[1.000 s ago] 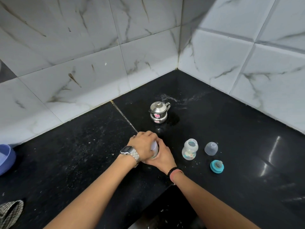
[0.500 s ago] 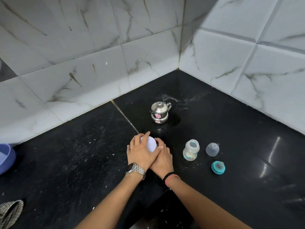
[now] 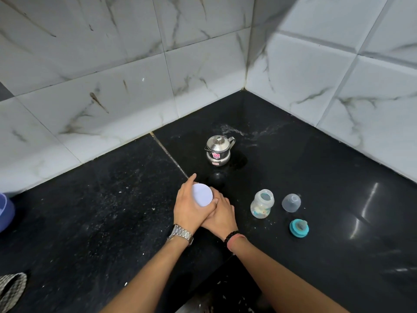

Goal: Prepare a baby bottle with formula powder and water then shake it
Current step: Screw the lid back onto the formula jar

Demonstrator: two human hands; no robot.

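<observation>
A round container with a white lid [image 3: 202, 194] stands on the black counter [image 3: 112, 211], its body hidden by my hands. My left hand [image 3: 190, 206] wraps the lid's rim from the left. My right hand [image 3: 222, 214] grips the container's body from the right, partly under the left hand. To the right stands an open clear baby bottle [image 3: 261, 204] without its top. A clear dome cap [image 3: 291, 202] sits beside it, and a teal ring with nipple [image 3: 299, 228] lies in front of the cap. A small steel kettle [image 3: 217, 150] stands behind my hands.
Marble-tiled walls [image 3: 338, 86] meet in a corner behind the kettle. White powder or splash marks streak the counter near that corner. A blue bowl [image 3: 5, 211] shows at the left edge and a checked cloth [image 3: 12, 290] at the lower left. The counter's front edge runs below my forearms.
My left hand has turned on the lid, its wrist swinging from the left round toward me, so the white lid top shows. The right hand stays on the container's body.
</observation>
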